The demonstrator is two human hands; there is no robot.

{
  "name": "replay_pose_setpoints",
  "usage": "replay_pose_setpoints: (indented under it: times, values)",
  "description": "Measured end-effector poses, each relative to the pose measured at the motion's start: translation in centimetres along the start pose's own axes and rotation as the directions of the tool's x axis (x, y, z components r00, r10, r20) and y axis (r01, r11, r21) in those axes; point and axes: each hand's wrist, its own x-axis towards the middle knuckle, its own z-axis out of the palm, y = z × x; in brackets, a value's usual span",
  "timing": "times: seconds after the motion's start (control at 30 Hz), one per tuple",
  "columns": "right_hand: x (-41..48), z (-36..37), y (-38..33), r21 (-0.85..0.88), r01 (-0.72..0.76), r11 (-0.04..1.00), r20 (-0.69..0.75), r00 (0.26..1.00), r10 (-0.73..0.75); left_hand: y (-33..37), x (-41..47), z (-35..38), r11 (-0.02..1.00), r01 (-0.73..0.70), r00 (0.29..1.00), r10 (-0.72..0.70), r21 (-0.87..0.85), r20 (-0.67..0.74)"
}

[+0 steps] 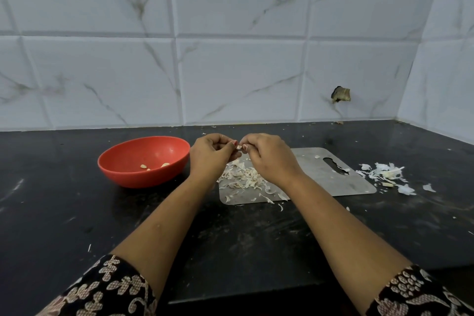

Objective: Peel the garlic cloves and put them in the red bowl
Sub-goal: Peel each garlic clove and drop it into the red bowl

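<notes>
The black counter (77, 213) filled the lower frame. At centre lay a steel cutting board (320, 182), and left of it the red bowl (133, 177) held a few peeled cloves (145, 166). Above the skins (243, 177), the left hand (209, 155) and right hand (269, 159) together pinched one garlic clove (239, 147), which looked half-peeled. More garlic (388, 174) waited at right.

No readable text, label, number or sign appears anywhere.

red bowl (143, 161): matt plastic, it looks
cutting board (315, 179): dull brushed metal
countertop (77, 213): dark polished stone, smudged
wall tiles (230, 72): glossy marble-look ceramic
garlic skins (243, 177): dry, papery
sleeves (110, 290): printed cloth
</notes>
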Motion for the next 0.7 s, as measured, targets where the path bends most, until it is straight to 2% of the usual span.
replay_pose_setpoints:
  times: [0.33, 0.7]
  values:
    - [0.18, -0.2, 0.3, -0.006, 0.029, 1.0, 0.019, 0.999, -0.029, -0.01, -0.19, 0.18, 0.999, 0.041, 0.999, -0.041, -0.033, 0.004]
    - [0.05, -0.69, 0.2, -0.137, 0.132, 0.982, 0.069, 0.99, -0.123, 0.15, -0.38, 0.32, 0.996, 0.075, 0.997, -0.075, -0.045, -0.008]
